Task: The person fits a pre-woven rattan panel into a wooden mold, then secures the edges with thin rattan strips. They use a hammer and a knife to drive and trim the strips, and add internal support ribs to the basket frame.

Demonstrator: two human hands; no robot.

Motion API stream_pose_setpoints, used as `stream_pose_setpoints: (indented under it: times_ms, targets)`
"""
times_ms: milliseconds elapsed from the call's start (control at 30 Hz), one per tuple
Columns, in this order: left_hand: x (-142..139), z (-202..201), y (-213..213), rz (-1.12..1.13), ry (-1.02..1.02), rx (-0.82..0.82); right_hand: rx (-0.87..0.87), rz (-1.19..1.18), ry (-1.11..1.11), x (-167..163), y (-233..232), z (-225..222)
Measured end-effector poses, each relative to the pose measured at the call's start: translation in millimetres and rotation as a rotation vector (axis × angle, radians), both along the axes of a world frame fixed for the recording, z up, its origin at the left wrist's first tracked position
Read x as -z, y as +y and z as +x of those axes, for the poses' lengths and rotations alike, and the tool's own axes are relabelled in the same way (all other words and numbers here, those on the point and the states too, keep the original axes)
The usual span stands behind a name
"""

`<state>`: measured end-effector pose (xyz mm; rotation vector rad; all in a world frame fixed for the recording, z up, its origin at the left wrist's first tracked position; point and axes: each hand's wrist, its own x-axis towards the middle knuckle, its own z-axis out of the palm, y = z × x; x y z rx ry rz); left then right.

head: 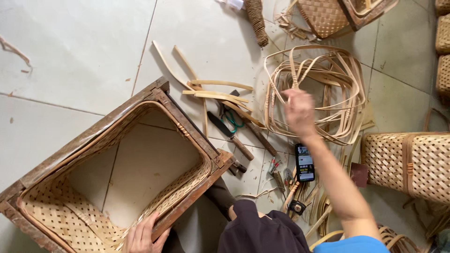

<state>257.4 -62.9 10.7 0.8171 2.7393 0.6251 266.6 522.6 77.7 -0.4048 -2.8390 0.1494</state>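
The floor tiles (70, 56) are pale grey-white with thin darker grout lines. The wooden frame (187, 124) is weathered dark brown, and the woven basket (56, 211) inside it is light tan in an open chequered lattice. The coil of strips (342, 84) is pale straw yellow; the loose curved slats (220, 91) are a similar cream. The scissors (233, 119) have green handles. The phone (304, 162) is black with a bright multicoloured screen. The finished basket (408, 161) is honey-tan in a tight diagonal weave, and the sleeve (351, 244) is bright blue.
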Motion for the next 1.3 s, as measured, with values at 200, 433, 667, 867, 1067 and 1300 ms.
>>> stream_pose_setpoints:
  times_ms: [200,433,667,867,1067,1300]
  targets:
    - [8.0,-4.3,-4.2,0.064,0.027,0.005,0.172,0.175,-0.436,-7.6,85.2,52.4]
    - [-9.6,-6.6,7.0,0.082,0.032,-0.04,0.037,0.208,-0.247,-9.1,95.1,67.4]
    - [-50.1,-30.7,26.3,0.203,0.151,-0.121,-0.078,0.448,-0.167,-41.7,99.1,57.2]
    - [-96.2,-72.0,90.3,0.873,-0.913,-0.238,-0.757,0.717,-0.112,-12.9,-102.4,2.5]
    - [-117.7,-77.7,86.3,1.079,-0.869,-0.484,-1.156,-0.386,-0.072,-40.3,-262.4,-44.1]
    - [-82.0,-37.6,-27.1,0.779,-0.329,-0.682,-1.164,-0.478,-0.621,-35.4,-302.7,-59.3]
